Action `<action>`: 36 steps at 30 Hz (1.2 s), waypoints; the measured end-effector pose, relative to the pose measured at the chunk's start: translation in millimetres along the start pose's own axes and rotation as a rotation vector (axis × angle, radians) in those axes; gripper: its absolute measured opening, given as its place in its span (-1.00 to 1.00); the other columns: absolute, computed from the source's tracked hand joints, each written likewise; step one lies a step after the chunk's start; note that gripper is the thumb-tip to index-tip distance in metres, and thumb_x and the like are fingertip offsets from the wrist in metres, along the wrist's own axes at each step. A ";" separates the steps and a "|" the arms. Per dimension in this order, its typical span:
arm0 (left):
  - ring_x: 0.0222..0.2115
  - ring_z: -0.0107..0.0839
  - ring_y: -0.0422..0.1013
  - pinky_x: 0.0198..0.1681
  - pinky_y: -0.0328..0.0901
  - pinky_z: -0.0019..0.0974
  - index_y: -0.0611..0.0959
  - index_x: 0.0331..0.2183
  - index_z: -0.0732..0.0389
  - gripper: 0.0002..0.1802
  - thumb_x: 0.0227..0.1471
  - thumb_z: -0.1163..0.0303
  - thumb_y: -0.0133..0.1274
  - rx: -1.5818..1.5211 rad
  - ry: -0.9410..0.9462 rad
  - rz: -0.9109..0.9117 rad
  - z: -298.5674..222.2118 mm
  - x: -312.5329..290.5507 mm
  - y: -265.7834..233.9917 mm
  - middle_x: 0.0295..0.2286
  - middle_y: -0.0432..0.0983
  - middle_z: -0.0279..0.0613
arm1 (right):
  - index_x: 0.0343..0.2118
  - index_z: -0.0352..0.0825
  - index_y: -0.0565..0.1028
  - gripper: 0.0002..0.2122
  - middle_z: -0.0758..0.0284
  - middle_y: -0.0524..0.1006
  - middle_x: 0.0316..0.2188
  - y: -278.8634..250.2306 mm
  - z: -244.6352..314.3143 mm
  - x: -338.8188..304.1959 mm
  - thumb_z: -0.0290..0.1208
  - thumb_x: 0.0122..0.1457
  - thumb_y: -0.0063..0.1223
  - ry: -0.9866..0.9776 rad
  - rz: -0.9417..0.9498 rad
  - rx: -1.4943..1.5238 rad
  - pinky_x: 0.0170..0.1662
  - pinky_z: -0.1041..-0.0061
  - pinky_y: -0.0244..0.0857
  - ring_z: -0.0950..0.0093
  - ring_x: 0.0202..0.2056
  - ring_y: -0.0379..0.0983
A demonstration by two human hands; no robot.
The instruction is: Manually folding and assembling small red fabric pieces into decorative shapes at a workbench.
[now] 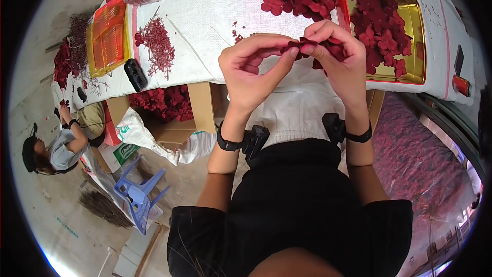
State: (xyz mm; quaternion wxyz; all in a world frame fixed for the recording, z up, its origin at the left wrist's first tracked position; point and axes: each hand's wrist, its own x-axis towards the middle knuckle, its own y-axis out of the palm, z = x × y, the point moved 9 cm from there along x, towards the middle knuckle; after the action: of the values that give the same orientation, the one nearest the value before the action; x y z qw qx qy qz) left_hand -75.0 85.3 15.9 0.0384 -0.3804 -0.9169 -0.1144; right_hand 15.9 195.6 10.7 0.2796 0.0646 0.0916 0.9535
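Sheeting [205,13] backs petals [306,41] — between left grip [254,72], right grip [344,59].

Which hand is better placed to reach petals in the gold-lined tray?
Likely the right hand: it's nearer the gold-lined tray, the left hand farther left. Both pinch dark-red petals, so the right would need freeing first.
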 end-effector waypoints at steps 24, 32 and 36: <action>-0.40 -0.40 0.51 -0.31 0.40 -0.46 0.63 -0.46 0.40 -0.75 -0.36 0.78 0.15 0.254 0.235 -0.032 -34.8 -3.0 2.1 -0.44 0.56 -0.06 | -0.46 -0.47 0.47 -0.81 0.25 0.50 -0.40 7.5 40.4 -3.4 -0.78 -0.21 0.13 -0.329 0.036 -0.384 -0.34 0.65 0.33 0.57 -0.41 0.43; -0.41 -0.30 0.52 -0.34 0.42 -0.38 0.65 -0.46 0.36 -0.77 -0.35 0.65 0.23 0.479 0.508 0.123 -76.6 -15.6 17.6 -0.45 0.56 -0.06 | -0.57 -0.45 0.45 -0.81 0.21 0.50 -0.47 9.9 66.1 -15.6 -0.71 -0.35 0.18 -0.360 0.046 -0.409 -0.38 0.62 0.32 0.53 -0.47 0.43; -0.39 -0.26 0.51 -0.33 0.43 -0.35 0.65 -0.44 0.36 -0.77 -0.32 0.57 0.24 0.549 0.557 0.220 -89.3 -20.5 29.2 -0.42 0.55 -0.07 | -0.61 -0.44 0.45 -0.82 0.22 0.50 -0.50 11.8 77.7 -19.4 -0.68 -0.35 0.23 -0.442 0.090 -0.406 -0.44 0.63 0.32 0.52 -0.52 0.44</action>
State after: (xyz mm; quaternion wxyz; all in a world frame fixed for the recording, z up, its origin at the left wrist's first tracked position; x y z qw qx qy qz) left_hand -41.4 69.8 104.6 0.3976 -0.4061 -0.8217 0.0408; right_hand 39.5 186.1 87.5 0.2575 0.2173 -0.1668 0.9266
